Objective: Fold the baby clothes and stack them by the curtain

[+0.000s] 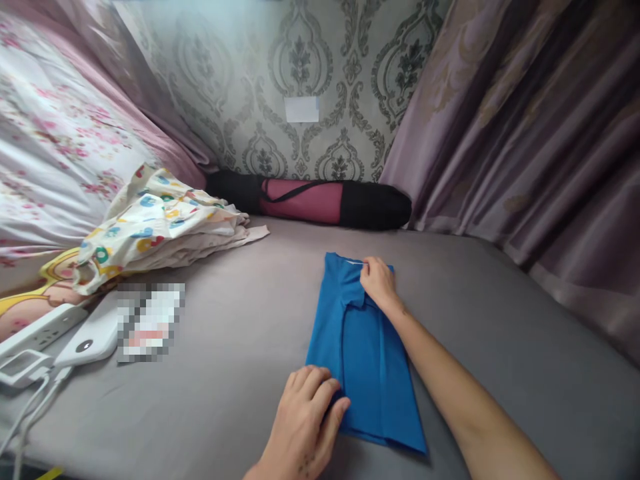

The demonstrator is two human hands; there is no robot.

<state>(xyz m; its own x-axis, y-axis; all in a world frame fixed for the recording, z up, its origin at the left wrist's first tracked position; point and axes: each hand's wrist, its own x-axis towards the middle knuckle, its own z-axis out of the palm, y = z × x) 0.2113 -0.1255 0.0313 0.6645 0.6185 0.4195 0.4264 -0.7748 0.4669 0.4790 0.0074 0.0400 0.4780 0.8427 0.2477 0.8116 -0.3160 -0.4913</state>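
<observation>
A blue garment [365, 360], folded into a long shape, lies on the grey bed sheet [225, 333]. My right hand [379, 283] is at its far end, fingers closed on the fabric near a small white strip at the edge. Over the garment's near left edge rests my left hand [313, 413], its fingers curved and the thumb apart from them. No fabric shows gripped in the left hand. Its fingertips touch the blue cloth.
A black and maroon bag [305, 200] lies along the wall. Patterned clothes [165, 220] are heaped at left, above a power strip [45, 330], a white device [95, 333] with cables and a blurred item [153, 323]. Curtains hang on both sides.
</observation>
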